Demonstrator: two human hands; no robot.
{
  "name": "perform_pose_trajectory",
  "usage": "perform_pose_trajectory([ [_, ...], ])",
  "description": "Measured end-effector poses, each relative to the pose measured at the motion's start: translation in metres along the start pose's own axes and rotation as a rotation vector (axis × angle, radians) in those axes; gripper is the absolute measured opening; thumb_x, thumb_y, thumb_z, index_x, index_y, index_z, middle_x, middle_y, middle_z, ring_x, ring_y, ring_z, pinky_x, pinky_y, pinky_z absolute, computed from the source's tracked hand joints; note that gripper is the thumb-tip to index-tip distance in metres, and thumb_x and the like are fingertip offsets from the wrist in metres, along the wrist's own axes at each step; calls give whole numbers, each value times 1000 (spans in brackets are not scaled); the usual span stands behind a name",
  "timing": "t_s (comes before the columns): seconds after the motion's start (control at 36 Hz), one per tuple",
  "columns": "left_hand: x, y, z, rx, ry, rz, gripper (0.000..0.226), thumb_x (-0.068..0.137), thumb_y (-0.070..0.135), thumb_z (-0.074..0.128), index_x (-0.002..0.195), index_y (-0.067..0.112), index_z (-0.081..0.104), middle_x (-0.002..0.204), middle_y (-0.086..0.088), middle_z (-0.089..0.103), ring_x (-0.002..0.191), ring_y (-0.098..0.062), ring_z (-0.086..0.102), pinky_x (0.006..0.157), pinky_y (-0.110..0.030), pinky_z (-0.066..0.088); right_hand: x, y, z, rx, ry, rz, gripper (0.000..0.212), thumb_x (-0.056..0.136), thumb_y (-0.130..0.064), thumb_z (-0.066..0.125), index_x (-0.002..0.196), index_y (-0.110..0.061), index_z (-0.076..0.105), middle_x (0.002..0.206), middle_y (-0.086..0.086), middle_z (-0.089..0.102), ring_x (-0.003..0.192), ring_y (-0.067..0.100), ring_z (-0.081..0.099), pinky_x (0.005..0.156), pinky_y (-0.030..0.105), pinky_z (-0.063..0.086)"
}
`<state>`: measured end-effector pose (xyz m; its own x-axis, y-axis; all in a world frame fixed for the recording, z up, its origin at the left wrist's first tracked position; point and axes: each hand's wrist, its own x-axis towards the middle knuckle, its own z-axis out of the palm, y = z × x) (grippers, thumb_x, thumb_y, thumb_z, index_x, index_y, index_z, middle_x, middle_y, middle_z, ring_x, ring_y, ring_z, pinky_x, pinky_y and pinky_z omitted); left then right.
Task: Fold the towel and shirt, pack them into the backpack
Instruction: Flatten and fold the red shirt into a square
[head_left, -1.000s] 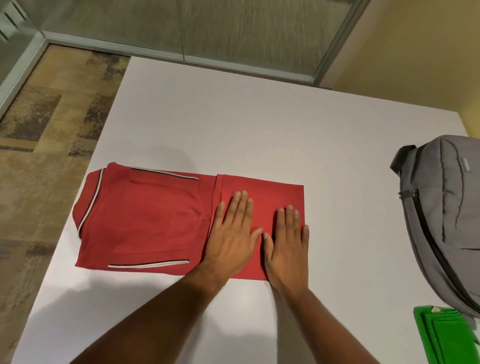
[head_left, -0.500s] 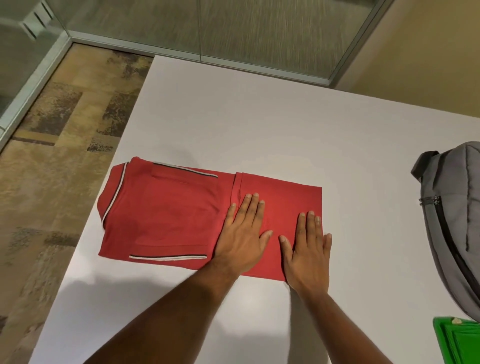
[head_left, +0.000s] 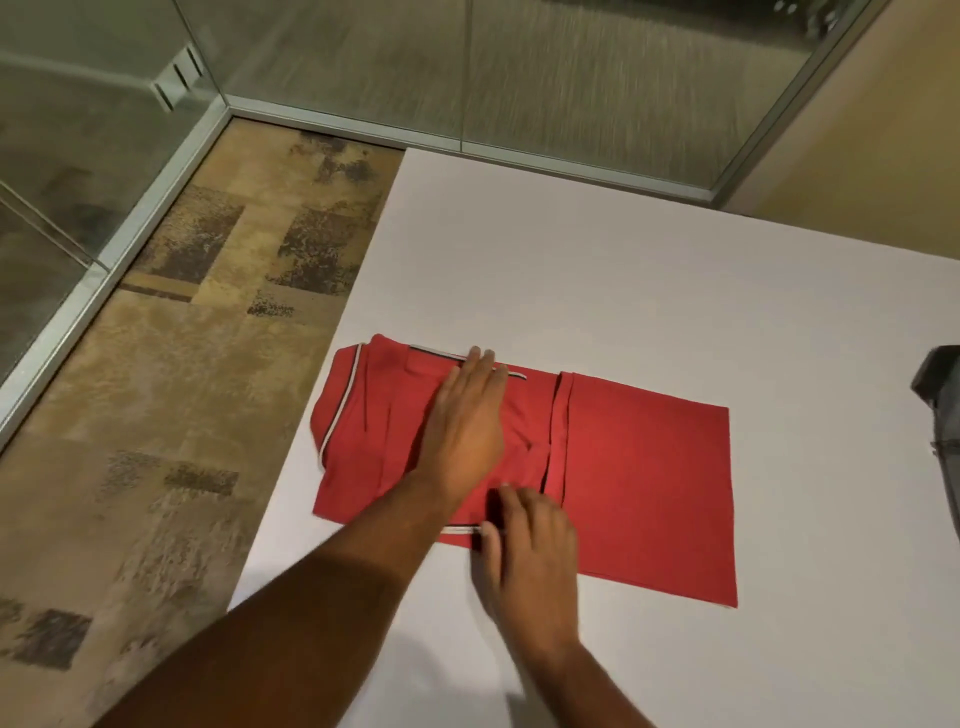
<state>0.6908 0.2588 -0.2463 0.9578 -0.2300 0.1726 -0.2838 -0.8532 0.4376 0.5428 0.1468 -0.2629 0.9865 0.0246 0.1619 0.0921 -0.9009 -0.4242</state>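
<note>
the red shirt (head_left: 644, 483) lies on the table (head_left: 571, 270), long axis left to right. the left hand (head_left: 467, 421) presses flat on its collar half, nearer the collar end; the right hand (head_left: 530, 540) rests at the near edge, its grip unclear through blur.

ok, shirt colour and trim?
Red shirt with white, dark-edged trim on its collar; head view.

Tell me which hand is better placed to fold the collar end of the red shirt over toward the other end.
Probably the left hand: it lies flat on the red shirt nearest the collar end. The right hand sits at the near edge, mid-shirt.
</note>
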Motion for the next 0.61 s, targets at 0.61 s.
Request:
perform_pose_trajectory([
  [0.61, 49, -132, -69, 167, -260, -254, 55, 100, 50, 56, 138, 11, 53, 132, -12, 56, 124, -30, 50, 104, -46, 42, 48, -145, 68, -138, -316, -174, 58, 87, -46, 74, 131, -14, 55, 110, 5, 57, 96, 23, 54, 82, 34, 53],
])
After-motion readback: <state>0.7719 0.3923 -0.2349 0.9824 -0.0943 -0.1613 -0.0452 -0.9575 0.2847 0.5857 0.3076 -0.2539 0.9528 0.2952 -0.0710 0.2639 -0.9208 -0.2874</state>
